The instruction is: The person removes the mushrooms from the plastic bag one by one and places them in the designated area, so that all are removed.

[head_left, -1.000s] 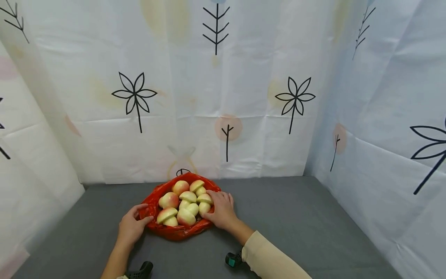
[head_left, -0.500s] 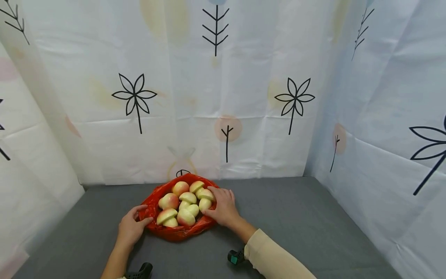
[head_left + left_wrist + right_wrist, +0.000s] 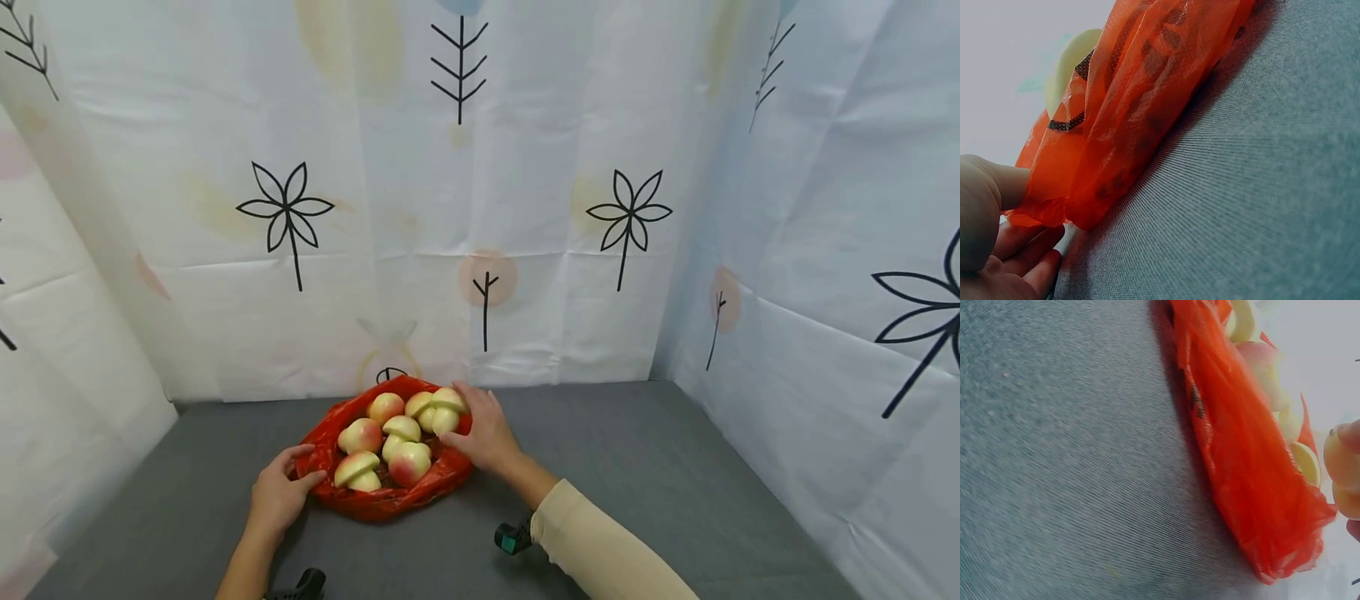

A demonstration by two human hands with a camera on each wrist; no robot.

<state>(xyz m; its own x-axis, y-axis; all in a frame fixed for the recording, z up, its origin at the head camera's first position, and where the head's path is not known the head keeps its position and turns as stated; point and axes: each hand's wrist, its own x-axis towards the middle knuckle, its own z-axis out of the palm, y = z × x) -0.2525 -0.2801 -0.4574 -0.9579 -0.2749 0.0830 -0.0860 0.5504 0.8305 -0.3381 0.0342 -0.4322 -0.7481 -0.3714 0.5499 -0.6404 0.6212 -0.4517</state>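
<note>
At the near-left side of the red bag, the left hand pinches its rim, film that looks limp and slippery, best held by a gathered fold. Farther off, at the bag's right side, the right hand grips a mushroom-shaped piece, probably light, firm and smooth, best taken round its cap; the right wrist view shows it above the bag's rim, which the head view leaves unclear.

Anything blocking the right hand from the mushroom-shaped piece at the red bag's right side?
Nothing visible: the right hand grips the mushroom-shaped piece directly, with no red bag between them.
</note>
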